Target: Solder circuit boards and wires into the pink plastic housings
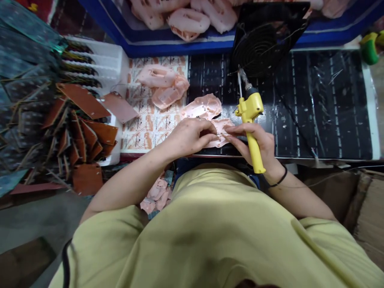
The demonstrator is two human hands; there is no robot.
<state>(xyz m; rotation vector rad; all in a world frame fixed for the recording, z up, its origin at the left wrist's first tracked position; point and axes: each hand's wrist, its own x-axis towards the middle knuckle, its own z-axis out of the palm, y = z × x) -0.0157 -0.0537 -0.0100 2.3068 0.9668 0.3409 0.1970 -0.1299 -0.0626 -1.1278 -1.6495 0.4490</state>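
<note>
Both of my hands meet over a pink plastic shell half (220, 127) at the front edge of the bench. My left hand (192, 136) is closed in a pinch at the shell; the small thing between its fingertips, perhaps a thin wire, is too small to make out. A yellow soldering gun (254, 132) is held in my right hand (259, 146), its metal tip pointing away from me. The thumb and forefinger of that hand also reach to the shell, close to my left fingertips. Another pink shell half (202, 107) lies just beyond, its open side up.
A black fan (261, 48) stands behind the soldering tip, before a blue crate (180, 49) of pink shells. More shells (163, 86) lie at the back left. Brown circuit boards (85, 102) with wires crowd a white foam tray (112, 60) on the left.
</note>
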